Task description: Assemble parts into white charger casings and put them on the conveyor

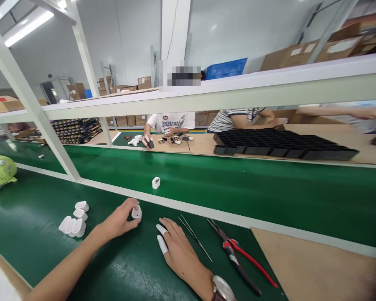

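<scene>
My left hand (120, 219) pinches a small white plastic case (136, 212) at the far edge of the green mat, close to the white rail. My right hand (176, 249) lies flat on the mat, palm down, with white finger cots on two fingertips and a watch on the wrist; it holds nothing. Just right of it lie thin metal tweezers (194, 236). Several more white cases (74, 220) sit in a cluster left of my left hand. Another white case (156, 182) stands alone on the green conveyor belt beyond the rail.
Red-handled pliers (238, 256) lie right of the tweezers. A brown board (319, 267) covers the near right. A green fan (0, 171) sits far left. Across the belt, other people work beside black compartment trays (282, 144). A white shelf frame (34, 113) crosses overhead.
</scene>
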`<state>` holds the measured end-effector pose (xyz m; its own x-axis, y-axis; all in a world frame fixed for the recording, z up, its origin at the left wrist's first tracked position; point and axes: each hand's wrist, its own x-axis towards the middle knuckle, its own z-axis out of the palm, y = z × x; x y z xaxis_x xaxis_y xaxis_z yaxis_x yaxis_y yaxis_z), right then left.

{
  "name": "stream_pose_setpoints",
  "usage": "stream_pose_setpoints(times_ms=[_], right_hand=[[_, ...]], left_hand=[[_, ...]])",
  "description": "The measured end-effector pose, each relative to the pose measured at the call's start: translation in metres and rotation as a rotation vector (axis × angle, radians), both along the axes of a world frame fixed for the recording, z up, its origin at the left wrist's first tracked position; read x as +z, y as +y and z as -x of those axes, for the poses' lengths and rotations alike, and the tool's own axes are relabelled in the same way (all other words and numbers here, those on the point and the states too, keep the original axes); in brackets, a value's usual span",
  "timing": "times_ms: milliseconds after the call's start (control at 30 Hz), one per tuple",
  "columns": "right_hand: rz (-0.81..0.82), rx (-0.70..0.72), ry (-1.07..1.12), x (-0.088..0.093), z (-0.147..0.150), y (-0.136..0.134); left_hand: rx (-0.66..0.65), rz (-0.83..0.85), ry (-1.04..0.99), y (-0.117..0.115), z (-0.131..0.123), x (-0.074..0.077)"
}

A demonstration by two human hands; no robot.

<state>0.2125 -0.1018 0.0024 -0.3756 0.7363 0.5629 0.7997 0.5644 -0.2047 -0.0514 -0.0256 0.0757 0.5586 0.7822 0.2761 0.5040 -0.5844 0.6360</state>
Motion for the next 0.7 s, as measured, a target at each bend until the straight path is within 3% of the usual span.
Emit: stream_pose_setpoints(times_ms=[100,233,433,600,700], right_hand=[[0.055,-0.006,-0.009,0.006,0.001,-0.004],[0.106,-0.010,-0.012,0.009,0.001,-0.008],[0.097,-0.009,-0.016,0.005,0.000,-0.007],[0.070,-0.012,-0.031,0.006,-0.002,-0.006],[0.073,-0.002,-0.015,0.009,-0.003,-0.007]], left_hand=[[-0.016,0.139,-0.157,0.003,-0.034,-0.031],[0.003,0.175,-0.160,0.003,-0.041,-0.052],[0.004,0.170,-0.288,-0.003,-0.038,-0.047],[0.281,0.387,-0.707,0.008,-0.041,-0.044],[0.337,0.502,-0.767,0.017,-0.035,-0.038]])
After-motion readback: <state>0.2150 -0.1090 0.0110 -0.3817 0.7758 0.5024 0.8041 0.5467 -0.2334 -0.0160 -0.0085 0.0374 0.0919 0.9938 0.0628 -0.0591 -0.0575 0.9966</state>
